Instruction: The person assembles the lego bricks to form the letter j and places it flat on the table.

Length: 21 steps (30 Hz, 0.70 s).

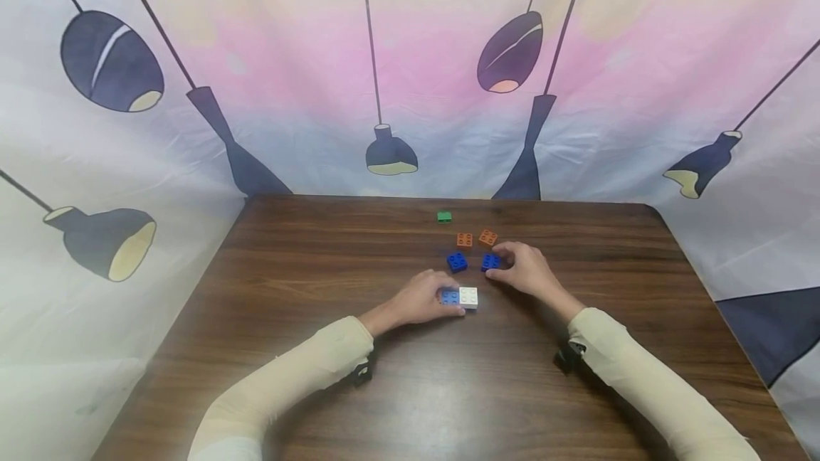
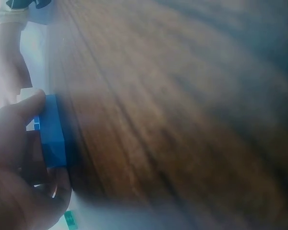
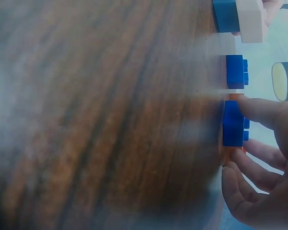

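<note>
Left of the other bricks, my left hand (image 1: 426, 297) holds a light blue brick (image 2: 53, 132) between thumb and fingers. A white brick (image 1: 469, 297) sits on top of that brick's right end, and blue studs show beside it. My right hand (image 1: 527, 270) has thumb and fingers at opposite sides of a dark blue brick (image 3: 233, 123), pinching it low at the tabletop. Another dark blue brick (image 1: 457, 262) stands between the two hands, apart from both.
Two orange bricks (image 1: 464, 240) lie just behind the dark blue ones, the right one close to my right fingertips. Farther back is a green brick (image 1: 444, 217). The wooden table (image 1: 320, 255) ends against a hanging cloth (image 1: 307, 91) printed with lamps.
</note>
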Each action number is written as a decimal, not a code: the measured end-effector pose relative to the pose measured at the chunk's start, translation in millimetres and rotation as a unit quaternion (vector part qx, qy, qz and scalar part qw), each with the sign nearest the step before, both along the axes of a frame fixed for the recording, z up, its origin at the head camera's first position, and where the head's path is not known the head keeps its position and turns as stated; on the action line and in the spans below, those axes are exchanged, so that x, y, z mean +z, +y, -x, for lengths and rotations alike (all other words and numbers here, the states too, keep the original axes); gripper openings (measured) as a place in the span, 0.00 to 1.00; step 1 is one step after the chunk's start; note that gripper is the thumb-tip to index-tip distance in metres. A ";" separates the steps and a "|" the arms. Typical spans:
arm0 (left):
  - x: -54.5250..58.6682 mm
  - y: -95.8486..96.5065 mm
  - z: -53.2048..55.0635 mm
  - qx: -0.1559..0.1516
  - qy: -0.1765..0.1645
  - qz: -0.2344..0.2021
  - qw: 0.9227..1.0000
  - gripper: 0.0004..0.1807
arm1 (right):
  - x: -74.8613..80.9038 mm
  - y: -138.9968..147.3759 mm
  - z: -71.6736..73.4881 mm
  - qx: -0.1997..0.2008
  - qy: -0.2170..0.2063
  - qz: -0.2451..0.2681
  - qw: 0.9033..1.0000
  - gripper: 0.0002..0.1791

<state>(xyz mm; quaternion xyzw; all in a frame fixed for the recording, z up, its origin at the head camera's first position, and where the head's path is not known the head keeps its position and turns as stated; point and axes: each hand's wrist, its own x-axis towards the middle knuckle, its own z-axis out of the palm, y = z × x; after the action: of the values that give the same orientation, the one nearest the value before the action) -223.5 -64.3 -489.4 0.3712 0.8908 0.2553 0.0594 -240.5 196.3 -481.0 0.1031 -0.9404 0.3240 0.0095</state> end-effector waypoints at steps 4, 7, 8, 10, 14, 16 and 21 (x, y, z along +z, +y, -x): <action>-0.3 0.4 -0.1 0.001 -0.002 0.006 1.000 0.23 | 0.0 -1.0 1.6 0.001 -0.008 -0.004 1.000 0.29; -0.3 0.5 0.0 0.000 -0.003 0.004 1.000 0.22 | 0.4 -1.6 2.6 0.001 -0.011 -0.007 1.000 0.29; -0.2 0.5 0.2 0.000 -0.002 0.002 1.000 0.22 | 0.8 -1.7 2.7 0.002 -0.010 -0.008 1.000 0.29; 0.1 0.4 0.4 0.000 -0.001 0.002 1.000 0.22 | 1.7 -2.0 2.9 0.003 -0.010 -0.010 1.000 0.29; 0.0 0.3 0.8 0.002 -0.001 0.002 1.000 0.22 | 1.8 -1.7 3.3 0.004 -0.010 -0.019 1.000 0.27; 0.3 0.3 0.6 0.003 -0.002 0.001 1.000 0.22 | 1.3 -1.2 3.5 0.004 -0.011 -0.022 1.000 0.25; 2.3 -0.1 -0.4 0.005 -0.010 -0.001 1.000 0.23 | 1.2 0.6 3.0 0.011 -0.008 -0.022 1.000 0.23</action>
<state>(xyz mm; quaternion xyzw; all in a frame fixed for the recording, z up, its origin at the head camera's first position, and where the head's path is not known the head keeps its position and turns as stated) -223.0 -64.4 -487.1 0.3641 0.8916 0.2608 0.0669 -243.5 196.8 -479.8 0.1110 -0.9461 0.3043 -0.0042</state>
